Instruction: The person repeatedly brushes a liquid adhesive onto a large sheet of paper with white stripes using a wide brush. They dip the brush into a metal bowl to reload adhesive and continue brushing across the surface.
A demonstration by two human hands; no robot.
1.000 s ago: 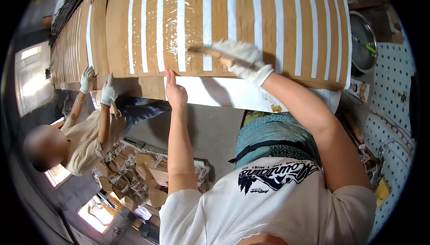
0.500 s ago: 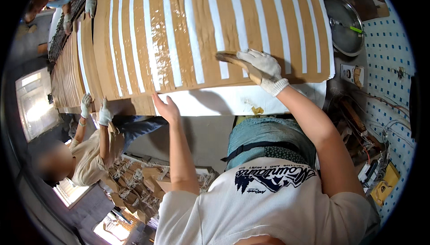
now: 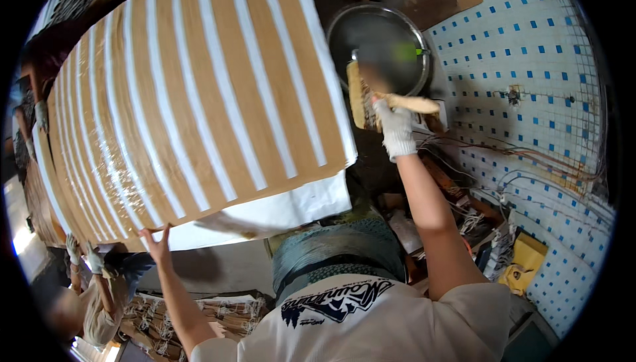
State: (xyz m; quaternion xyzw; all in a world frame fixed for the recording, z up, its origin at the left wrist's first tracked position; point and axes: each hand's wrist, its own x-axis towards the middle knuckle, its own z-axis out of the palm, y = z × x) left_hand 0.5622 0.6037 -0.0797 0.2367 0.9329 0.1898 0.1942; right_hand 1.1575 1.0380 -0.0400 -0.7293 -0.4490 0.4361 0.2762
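Note:
Brown strips with white strips between them cover a large layered sheet (image 3: 222, 90) on the left, glossy and wet toward its left part. My bare left hand (image 3: 158, 244) touches its near edge, thumb and fingers apart. My right hand (image 3: 395, 123), in a white knitted glove, is closed on a wide wooden brush (image 3: 361, 100). The brush is held at the near rim of a round metal basin (image 3: 424, 64), its pale bristle edge tilted to the left. Something bright green lies inside the basin, partly blurred.
White paper (image 3: 298, 203) sticks out below the striped sheet. A co-worker's gloved hands (image 3: 83, 256) are at the sheet's near left edge; another person's hands (image 3: 41, 117) rest at far left. Tiled wall (image 3: 517, 64), loose cables and a yellow bag (image 3: 527, 259) are on the right.
My right hand has lifted the brush off the striped sheet and carried it right to the basin. The view has turned right; my left hand stays at the sheet's near edge.

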